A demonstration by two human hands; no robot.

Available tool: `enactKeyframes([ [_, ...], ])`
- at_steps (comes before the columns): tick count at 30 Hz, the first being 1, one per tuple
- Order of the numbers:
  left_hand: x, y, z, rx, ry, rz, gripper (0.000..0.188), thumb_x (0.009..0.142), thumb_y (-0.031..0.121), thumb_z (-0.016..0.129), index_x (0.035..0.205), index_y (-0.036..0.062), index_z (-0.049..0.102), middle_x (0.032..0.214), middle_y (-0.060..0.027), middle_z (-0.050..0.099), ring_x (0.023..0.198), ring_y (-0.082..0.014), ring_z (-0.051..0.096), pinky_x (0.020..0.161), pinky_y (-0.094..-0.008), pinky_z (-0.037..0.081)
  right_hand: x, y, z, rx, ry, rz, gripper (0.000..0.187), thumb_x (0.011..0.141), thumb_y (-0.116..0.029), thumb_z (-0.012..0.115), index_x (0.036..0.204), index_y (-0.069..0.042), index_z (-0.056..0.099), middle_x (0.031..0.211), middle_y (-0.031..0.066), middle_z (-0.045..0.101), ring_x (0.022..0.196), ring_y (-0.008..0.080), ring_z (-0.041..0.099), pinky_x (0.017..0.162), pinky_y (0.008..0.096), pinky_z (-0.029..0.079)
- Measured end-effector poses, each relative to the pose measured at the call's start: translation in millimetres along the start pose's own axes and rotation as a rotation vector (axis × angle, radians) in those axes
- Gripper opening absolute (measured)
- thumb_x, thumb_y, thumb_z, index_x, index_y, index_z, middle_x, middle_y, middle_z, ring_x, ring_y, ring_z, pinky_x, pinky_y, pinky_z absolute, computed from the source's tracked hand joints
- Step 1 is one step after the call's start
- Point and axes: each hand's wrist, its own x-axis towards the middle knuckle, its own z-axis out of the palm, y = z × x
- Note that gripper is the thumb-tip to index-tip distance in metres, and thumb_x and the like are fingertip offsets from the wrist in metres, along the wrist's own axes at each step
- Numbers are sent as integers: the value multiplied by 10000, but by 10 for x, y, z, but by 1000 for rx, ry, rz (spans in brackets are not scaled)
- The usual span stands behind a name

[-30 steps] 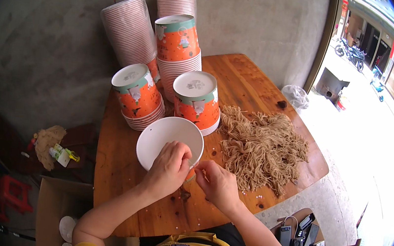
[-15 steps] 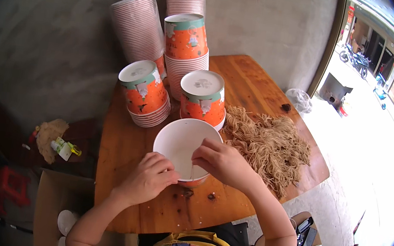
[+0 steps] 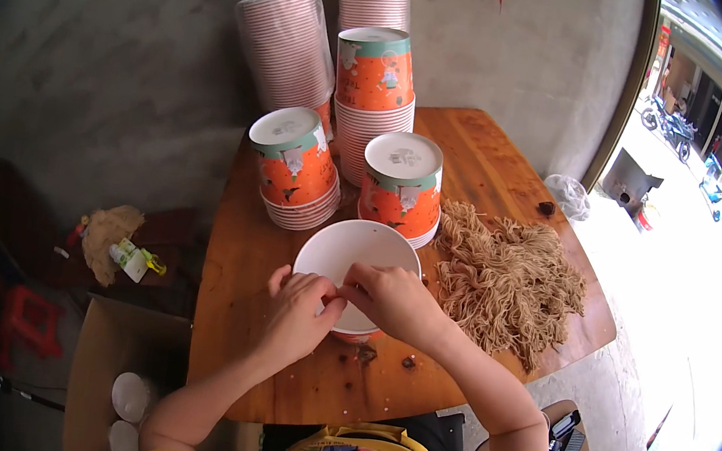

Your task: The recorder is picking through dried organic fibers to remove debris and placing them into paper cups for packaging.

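A white-lined paper bucket (image 3: pixel 359 242) stands upright near the front of the wooden table, its mouth facing up. My left hand (image 3: pixel 299 316) is over its near left rim with fingers curled. My right hand (image 3: pixel 396 303) reaches across the near right side, its fingertips pinched together and meeting the left ones above the opening. Whatever lies between the fingertips is hidden. To the right is a loose heap of tan, string-like strands (image 3: pixel 507 290). Just behind the bucket stands a short stack of upturned orange-and-green paper buckets (image 3: pixel 399 196).
Another short bucket stack (image 3: pixel 295 171) stands at the left, with a taller stack (image 3: pixel 372 127) behind. Plastic-wrapped stacks (image 3: pixel 289 47) lean near the grey wall. A cardboard box (image 3: pixel 110 329) holding white buckets is at lower left. A doorway opens at right.
My two hands have come together; the left has moved up from the rim toward the right fingertips. A thin strand seen under my right fingers is now hidden. The whole view has shifted slightly.
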Motion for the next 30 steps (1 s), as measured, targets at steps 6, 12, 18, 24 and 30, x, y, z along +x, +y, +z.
enactKeyframes([
  [6,34,54,-48,-26,-127,-35,93,799,92,612,779,66,525,802,-19,579,904,-194,578,1052,-418,249,25,52,43,-147,95,78,194,887,-214,632,853,-39,556,698,167,645,670,376,645,582,477,510],
  [12,0,-94,-254,4,-212,132,109,795,79,604,779,83,497,778,-17,533,880,-187,574,1080,-437,214,43,16,157,-236,138,70,217,892,-223,622,853,-35,522,661,174,631,624,374,642,539,473,509],
  [18,-76,64,-350,66,-147,374,154,805,113,656,839,95,507,810,-24,542,896,-213,580,1079,-511,255,39,1,172,-263,118,68,217,895,-224,613,849,-30,528,644,172,629,605,369,644,528,465,514],
  [24,-75,-118,-444,486,-118,633,106,832,92,567,934,116,584,985,-45,583,1135,-197,560,1138,-561,221,128,135,-95,150,120,18,170,907,-223,608,975,-67,620,735,91,645,690,210,665,578,344,512],
  [30,85,-682,-627,684,-26,665,90,827,112,604,911,117,572,1124,-31,592,1271,-214,496,1138,-556,227,-92,502,-680,1464,-32,396,156,964,-133,521,1048,-28,600,761,14,613,598,88,617,485,175,485],
])
